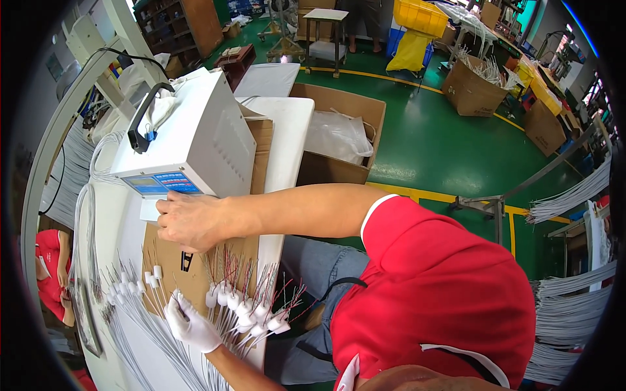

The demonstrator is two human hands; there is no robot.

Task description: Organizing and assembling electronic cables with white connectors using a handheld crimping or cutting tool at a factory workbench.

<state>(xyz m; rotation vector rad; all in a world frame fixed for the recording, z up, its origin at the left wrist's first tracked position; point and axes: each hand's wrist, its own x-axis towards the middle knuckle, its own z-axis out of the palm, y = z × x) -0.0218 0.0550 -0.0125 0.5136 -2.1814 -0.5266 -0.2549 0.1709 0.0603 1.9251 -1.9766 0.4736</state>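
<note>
My right hand (189, 223), bare, is at the front of a white box-shaped machine (218, 133), just below its blue control panel (163, 183). Its fingers are bent and closed; what they hold, if anything, is hidden. Lower down, my left hand (190, 324) wears a white glove. Its fingertips are pinched together on what looks like a thin cable, among many grey cables (171, 352). Those cables carry white sleeves near their ends, one bunch (244, 309) with red and dark bare wires to the right of the glove, another bunch (124, 287) to its left.
Brown cardboard (171, 254) with a small black part (186, 261) lies on the white table (98, 215). An open carton (352, 104) with plastic bags stands beside it. Cable bundles hang on a rack (567, 313) at right. Another person in red (49, 260) sits at far left.
</note>
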